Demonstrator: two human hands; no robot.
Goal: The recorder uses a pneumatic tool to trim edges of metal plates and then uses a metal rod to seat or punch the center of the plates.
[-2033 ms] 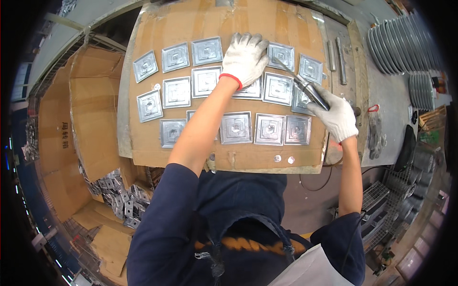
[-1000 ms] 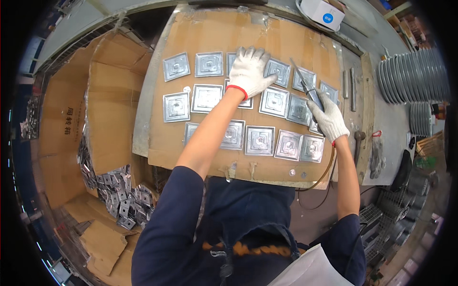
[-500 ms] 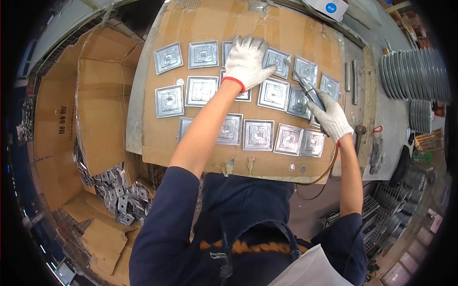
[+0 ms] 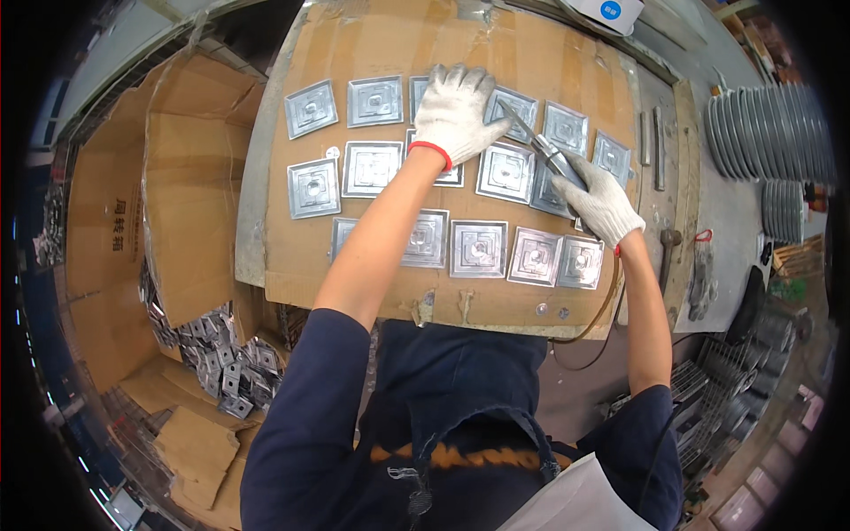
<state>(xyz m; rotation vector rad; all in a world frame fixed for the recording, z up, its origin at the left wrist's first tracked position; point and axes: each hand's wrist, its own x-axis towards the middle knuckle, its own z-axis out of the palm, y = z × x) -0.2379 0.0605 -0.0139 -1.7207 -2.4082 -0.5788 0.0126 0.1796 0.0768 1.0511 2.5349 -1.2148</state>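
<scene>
Dark characters (image 4: 121, 224) are printed down the side of a big brown carton (image 4: 188, 221) on my left, and a round blue label (image 4: 611, 11) sits on a white box (image 4: 631, 19) at the far edge. My left hand (image 4: 455, 115), in a white glove with a red cuff, lies palm down with fingers spread, gripping nothing, laid across square metal plates (image 4: 478, 249) that it partly hides. My right hand (image 4: 602, 202), gloved too, is closed around a slim metal tool (image 4: 551, 152), whose thin tip points at a plate in the back row, just right of my left hand; whether it touches, I can't tell. The plates lie in three rough rows in front of me, on a surface (image 4: 381, 40) covered with taped cardboard. Inside the carton, small gray metal parts (image 4: 228, 370) lie heaped and jumbled. Low on my right, a wire basket (image 4: 693, 385) holds gray pieces too blurred to make out.
</scene>
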